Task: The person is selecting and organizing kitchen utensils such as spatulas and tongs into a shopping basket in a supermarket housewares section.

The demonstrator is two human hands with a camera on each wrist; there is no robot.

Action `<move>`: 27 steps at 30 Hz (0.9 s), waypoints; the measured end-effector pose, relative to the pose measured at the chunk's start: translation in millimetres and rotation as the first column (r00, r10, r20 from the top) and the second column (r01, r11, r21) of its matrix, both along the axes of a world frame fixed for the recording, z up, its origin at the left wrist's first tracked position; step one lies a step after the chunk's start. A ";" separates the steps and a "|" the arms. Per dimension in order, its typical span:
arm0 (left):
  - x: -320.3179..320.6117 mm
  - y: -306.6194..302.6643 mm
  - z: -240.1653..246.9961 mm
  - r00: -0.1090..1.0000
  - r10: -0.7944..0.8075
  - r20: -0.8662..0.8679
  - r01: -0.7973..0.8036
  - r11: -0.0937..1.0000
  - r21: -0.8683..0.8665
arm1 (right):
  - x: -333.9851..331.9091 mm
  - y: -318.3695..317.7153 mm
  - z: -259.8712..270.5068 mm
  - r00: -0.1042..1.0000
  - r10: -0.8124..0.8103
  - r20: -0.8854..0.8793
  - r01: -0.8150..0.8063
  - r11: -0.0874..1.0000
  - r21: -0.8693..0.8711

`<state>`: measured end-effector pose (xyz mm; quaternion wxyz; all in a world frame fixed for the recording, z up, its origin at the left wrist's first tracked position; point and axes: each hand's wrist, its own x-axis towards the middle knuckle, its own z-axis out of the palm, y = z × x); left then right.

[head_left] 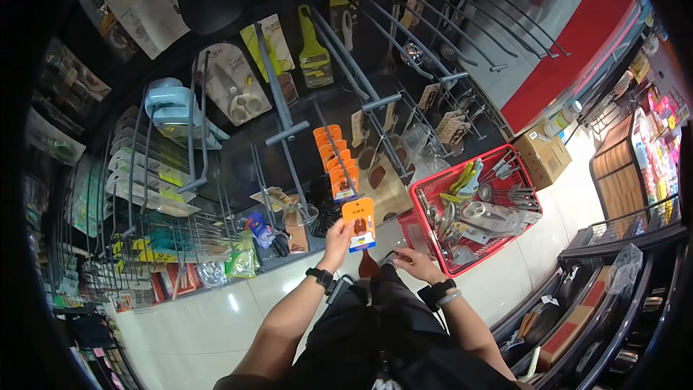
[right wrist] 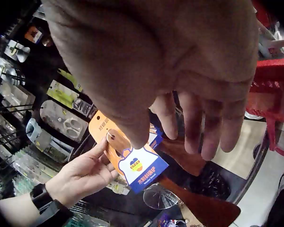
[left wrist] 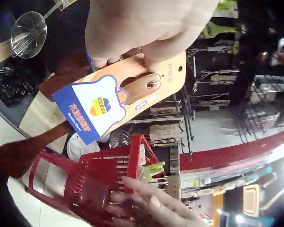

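Note:
A wooden spatula (left wrist: 13,156) on an orange, white and blue card (head_left: 359,218) is in my left hand (head_left: 336,243). The left thumb and fingers pinch the card's upper edge beside the handle (left wrist: 144,89), which shows through a cut-out. Below the card, the dark brown blade (right wrist: 212,208) sticks out over the floor. My right hand (head_left: 419,265) holds nothing; its fingers are relaxed, between the carded spatula and the red basket (head_left: 462,272). More orange cards (head_left: 334,152) of the same look hang on a rack hook just beyond the left hand.
Long metal hooks (head_left: 289,132) jut from the rack toward me. The red basket contains several metal utensils (head_left: 509,193) and packaged tools. A cardboard box (head_left: 543,155) stands behind it. Low shelves with pans (head_left: 541,321) are at the right, and packaged tools (head_left: 148,188) hang at the left.

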<state>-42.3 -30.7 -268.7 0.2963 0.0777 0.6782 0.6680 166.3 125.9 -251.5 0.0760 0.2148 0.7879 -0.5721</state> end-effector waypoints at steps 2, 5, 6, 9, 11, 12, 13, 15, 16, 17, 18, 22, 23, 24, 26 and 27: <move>-7.3 4.8 -0.3 0.999 0.005 -0.040 -0.007 0.998 -0.058 | 4.8 -2.1 10.3 1.000 -0.024 0.019 0.024 1.000 -0.002; -15.8 16.1 -3.7 0.993 0.002 -0.122 -0.009 0.998 -0.061 | 9.3 -5.1 21.4 0.997 -0.047 0.068 0.045 0.998 0.037; -18.6 18.8 -3.2 0.992 0.038 -0.123 -0.048 0.996 -0.081 | 12.0 -5.7 19.8 0.996 -0.052 0.069 0.048 0.998 0.048; -26.3 22.8 -3.4 0.988 0.086 -0.126 -0.102 0.986 -0.130 | 18.2 -6.5 16.7 0.996 -0.080 0.035 0.079 0.996 0.032; -30.1 23.2 -6.4 0.991 0.109 -0.082 -0.117 0.987 -0.110 | 20.2 -4.5 16.9 0.995 -0.102 -0.001 0.102 0.995 0.006; -30.0 24.2 -5.4 0.990 0.110 -0.083 -0.119 0.987 -0.110 | 20.9 -3.6 20.3 0.993 -0.114 0.009 0.114 0.993 0.003; -29.4 25.2 -4.3 0.987 0.118 -0.105 -0.128 0.987 -0.098 | 20.9 -2.7 22.8 0.992 -0.125 0.019 0.125 0.992 -0.001; -29.8 27.0 -9.2 0.984 0.125 -0.127 -0.137 0.987 -0.086 | 21.5 0.2 22.1 0.991 -0.131 0.034 0.130 0.991 0.005; -30.7 28.2 -18.9 0.961 0.142 -0.236 -0.160 0.985 -0.060 | 22.7 2.0 20.3 0.989 -0.138 0.049 0.137 0.990 0.012; -31.6 28.5 -28.1 0.927 0.158 -0.341 -0.180 0.983 -0.032 | 23.6 4.1 18.4 0.989 -0.139 0.049 0.138 0.990 0.012; -32.2 27.1 -27.7 0.926 0.156 -0.343 -0.178 0.983 -0.033 | 23.9 5.7 17.2 0.988 -0.148 0.037 0.147 0.989 0.017; -43.2 24.6 -30.7 0.959 0.103 -0.265 -0.161 0.965 -0.208 | 26.0 11.9 21.9 0.985 -0.167 0.030 0.167 0.986 0.002; -46.4 26.9 -33.2 0.963 0.133 -0.235 -0.189 0.953 -0.236 | 26.3 13.1 19.8 0.983 -0.181 0.031 0.181 0.984 0.004; -51.4 28.3 -37.8 0.962 0.129 -0.241 -0.189 0.951 -0.244 | 26.6 15.0 15.3 0.984 -0.177 0.005 0.177 0.984 0.005; -54.0 36.2 -23.1 0.972 0.188 -0.141 -0.195 0.980 -0.032 | 27.8 19.1 28.5 0.985 -0.172 0.014 0.171 0.984 0.039; -58.2 38.4 -21.1 0.975 0.205 -0.081 -0.208 0.977 -0.037 | 29.2 22.6 27.9 0.985 -0.169 -0.015 0.170 0.985 0.008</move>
